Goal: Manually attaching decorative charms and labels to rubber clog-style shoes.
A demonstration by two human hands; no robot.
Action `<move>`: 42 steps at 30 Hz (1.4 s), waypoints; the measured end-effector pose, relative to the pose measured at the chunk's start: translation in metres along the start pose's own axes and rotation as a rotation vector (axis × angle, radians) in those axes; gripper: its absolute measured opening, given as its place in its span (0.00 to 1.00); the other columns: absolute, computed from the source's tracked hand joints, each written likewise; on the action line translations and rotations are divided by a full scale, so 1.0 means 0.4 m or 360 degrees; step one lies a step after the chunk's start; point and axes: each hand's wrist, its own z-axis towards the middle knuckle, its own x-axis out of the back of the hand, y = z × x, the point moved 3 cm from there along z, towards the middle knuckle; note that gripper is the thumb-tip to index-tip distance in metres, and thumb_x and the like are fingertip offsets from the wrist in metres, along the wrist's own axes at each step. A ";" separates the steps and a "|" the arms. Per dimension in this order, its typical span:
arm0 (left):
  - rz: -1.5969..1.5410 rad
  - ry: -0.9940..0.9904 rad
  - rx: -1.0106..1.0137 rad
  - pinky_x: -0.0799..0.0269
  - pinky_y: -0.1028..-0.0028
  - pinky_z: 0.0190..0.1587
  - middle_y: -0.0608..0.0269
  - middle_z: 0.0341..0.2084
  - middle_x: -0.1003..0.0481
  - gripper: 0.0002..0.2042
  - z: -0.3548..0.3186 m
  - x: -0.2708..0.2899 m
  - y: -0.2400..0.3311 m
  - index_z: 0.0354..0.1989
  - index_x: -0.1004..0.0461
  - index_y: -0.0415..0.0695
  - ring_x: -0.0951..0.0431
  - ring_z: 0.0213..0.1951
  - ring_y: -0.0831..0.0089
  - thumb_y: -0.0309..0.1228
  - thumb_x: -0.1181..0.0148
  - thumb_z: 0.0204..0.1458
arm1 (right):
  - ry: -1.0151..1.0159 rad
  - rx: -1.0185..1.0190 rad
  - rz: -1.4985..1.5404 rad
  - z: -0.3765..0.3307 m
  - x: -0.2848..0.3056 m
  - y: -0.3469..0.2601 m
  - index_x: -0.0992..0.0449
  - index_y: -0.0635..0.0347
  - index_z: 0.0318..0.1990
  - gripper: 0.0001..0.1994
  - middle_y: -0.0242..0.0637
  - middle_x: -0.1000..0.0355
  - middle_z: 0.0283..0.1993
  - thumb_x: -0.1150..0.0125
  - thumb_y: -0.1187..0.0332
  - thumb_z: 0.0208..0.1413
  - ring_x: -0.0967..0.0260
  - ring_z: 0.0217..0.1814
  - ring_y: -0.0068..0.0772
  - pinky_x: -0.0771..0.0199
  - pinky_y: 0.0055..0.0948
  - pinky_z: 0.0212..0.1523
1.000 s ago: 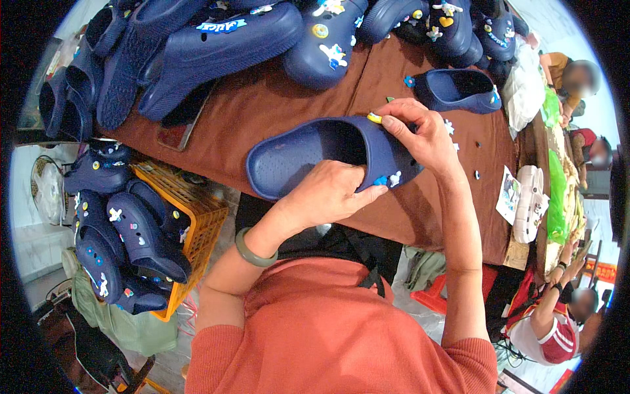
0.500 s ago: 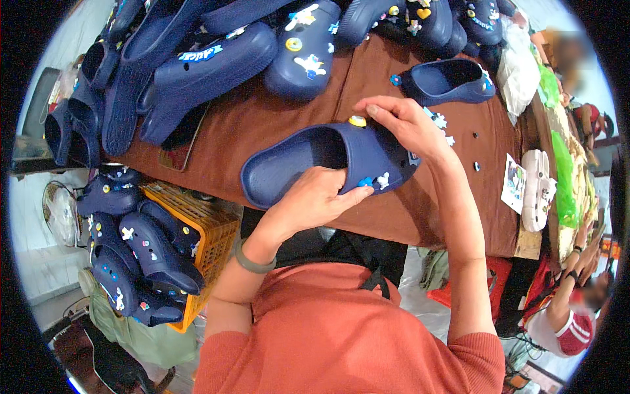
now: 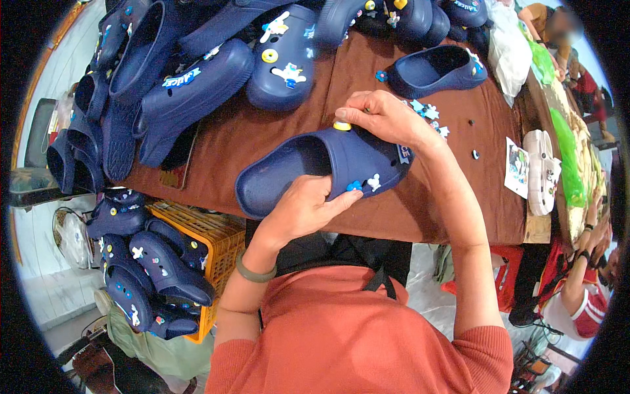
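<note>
Dk-blue clog (image 3: 361, 157) w/ ylw charm (image 3: 342, 125)

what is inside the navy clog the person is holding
The left hand is partly inside the navy clog, thumb outside, and the footbed shows toward the heel. The other fingertips and the toe end of the footbed are hidden under the upper.

Shows navy on the clog (image 3: 365, 157) near the front edge of the brown tablecloth (image 3: 453, 197), yellow and white on the round charm (image 3: 342, 125), off-white on the right-edge shoe (image 3: 539, 178).
</note>
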 end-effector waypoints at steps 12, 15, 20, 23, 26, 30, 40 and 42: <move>-0.0077 0.0054 0.0004 0.34 0.64 0.26 0.47 0.18 0.30 0.12 0.004 -0.003 0.011 0.30 0.27 0.36 0.29 0.21 0.52 0.34 0.39 0.52 | 0.0065 0.0217 0.0018 -0.018 0.013 0.014 0.20 0.62 0.35 0.12 0.42 0.23 0.33 0.39 0.61 0.55 0.26 0.40 0.40 0.28 0.35 0.44; -0.0099 0.0079 -0.0057 0.34 0.65 0.27 0.48 0.19 0.30 0.11 0.004 -0.004 0.010 0.31 0.26 0.36 0.29 0.21 0.53 0.34 0.39 0.52 | 0.0141 0.0122 -0.0199 -0.033 0.018 -0.006 0.21 0.60 0.33 0.13 0.43 0.24 0.31 0.38 0.58 0.53 0.27 0.40 0.43 0.30 0.39 0.42; -0.0012 -0.0015 -0.0010 0.31 0.73 0.31 0.61 0.24 0.25 0.11 0.002 0.004 0.010 0.41 0.24 0.37 0.28 0.26 0.77 0.32 0.40 0.54 | 0.0193 -0.0057 -0.0586 -0.049 0.021 -0.012 0.21 0.58 0.33 0.14 0.43 0.24 0.33 0.38 0.56 0.53 0.28 0.42 0.45 0.32 0.40 0.44; -0.0036 0.0012 0.0003 0.32 0.68 0.30 0.54 0.22 0.27 0.11 0.003 0.000 0.010 0.37 0.25 0.37 0.28 0.24 0.65 0.33 0.40 0.53 | 0.0372 0.0238 -0.0226 -0.052 0.015 0.017 0.20 0.58 0.35 0.12 0.42 0.24 0.34 0.38 0.58 0.53 0.29 0.42 0.45 0.32 0.39 0.44; -0.0054 0.0071 -0.0050 0.33 0.64 0.27 0.47 0.19 0.30 0.11 0.003 -0.001 0.001 0.33 0.26 0.36 0.29 0.21 0.52 0.34 0.40 0.53 | 0.0301 0.0398 0.0010 -0.058 0.011 0.008 0.20 0.58 0.35 0.11 0.42 0.24 0.35 0.38 0.61 0.53 0.28 0.42 0.44 0.32 0.38 0.44; -0.0090 0.0110 -0.0088 0.33 0.64 0.27 0.47 0.19 0.30 0.12 0.002 -0.001 0.007 0.32 0.26 0.36 0.29 0.21 0.52 0.34 0.40 0.53 | 0.0288 0.0252 -0.0114 -0.062 0.019 -0.011 0.19 0.59 0.35 0.10 0.42 0.23 0.37 0.36 0.62 0.51 0.27 0.43 0.42 0.30 0.36 0.45; -0.0032 0.0072 0.0010 0.33 0.64 0.26 0.45 0.20 0.28 0.12 0.006 -0.004 0.028 0.37 0.24 0.37 0.26 0.22 0.52 0.34 0.40 0.52 | 0.0804 -0.0341 0.0621 -0.167 0.123 0.055 0.22 0.64 0.42 0.14 0.30 0.25 0.39 0.45 0.62 0.61 0.31 0.43 0.20 0.32 0.23 0.46; -0.0005 0.0071 0.0042 0.33 0.64 0.26 0.44 0.18 0.29 0.12 0.007 -0.003 0.032 0.34 0.24 0.37 0.26 0.21 0.52 0.35 0.40 0.52 | 0.0989 -0.0351 0.0732 -0.216 0.177 0.111 0.22 0.64 0.41 0.14 0.29 0.26 0.37 0.45 0.61 0.61 0.32 0.41 0.19 0.34 0.22 0.45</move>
